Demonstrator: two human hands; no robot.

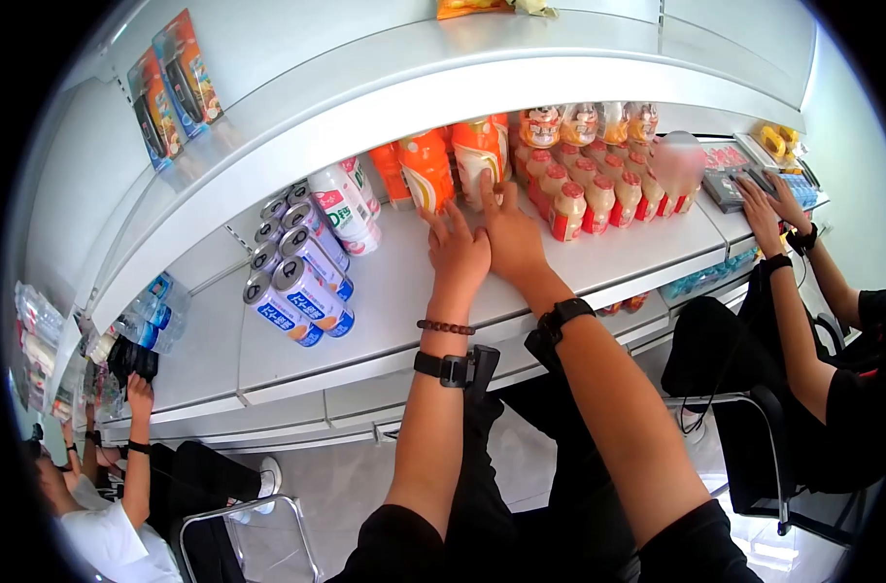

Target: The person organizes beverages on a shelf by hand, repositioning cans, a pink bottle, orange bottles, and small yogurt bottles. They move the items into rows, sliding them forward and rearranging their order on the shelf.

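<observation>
Reaching across mid-frame, the left hand (458,255) and right hand (514,238) spread their fingers against orange bottles (425,163) at upper centre, probably steadying rather than gripping; these stand beneath the overhanging shelf (365,95), likely grouped by kind.

The person's left hand (460,255) and right hand (513,238) meet side by side above a white shelf (390,291), fingers spread at the fronts of two orange bottles (424,165). Silver-topped cans (286,311) and a white bottle (343,206) stand to the left, small red-capped bottles (566,210) in rows to the right
</observation>
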